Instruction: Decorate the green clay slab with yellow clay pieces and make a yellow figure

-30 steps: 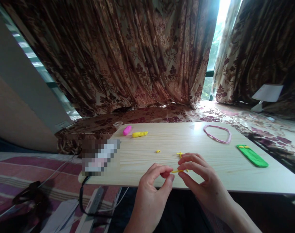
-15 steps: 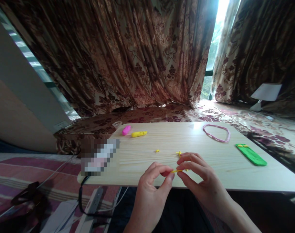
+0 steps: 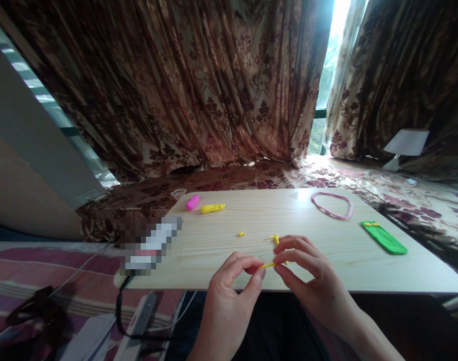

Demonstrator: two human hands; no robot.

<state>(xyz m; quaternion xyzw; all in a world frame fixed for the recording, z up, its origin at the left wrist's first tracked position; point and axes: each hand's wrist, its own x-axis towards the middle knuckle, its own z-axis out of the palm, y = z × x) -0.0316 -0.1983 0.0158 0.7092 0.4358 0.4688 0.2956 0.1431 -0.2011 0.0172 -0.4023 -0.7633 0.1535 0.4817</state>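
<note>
Okay, head view: left hand (image 3: 229,291) and right hand (image 3: 319,278) each pinch a thin yellow strand (image 3: 268,265) between thumb and finger, left at one end, right farther along, at the near side of the bench (image 3: 213,271). Two-point hold, likely because it's too soft to support itself. Green slab (image 3: 385,238), pink loop (image 3: 351,208) and yellow roll (image 3: 212,208) lie well apart from the hands, probably for elbow room. Strand looks slim, clay-like, nearly straight. Right fingers cover part; can't tell if the yellow bit beyond them belongs to it.
</note>
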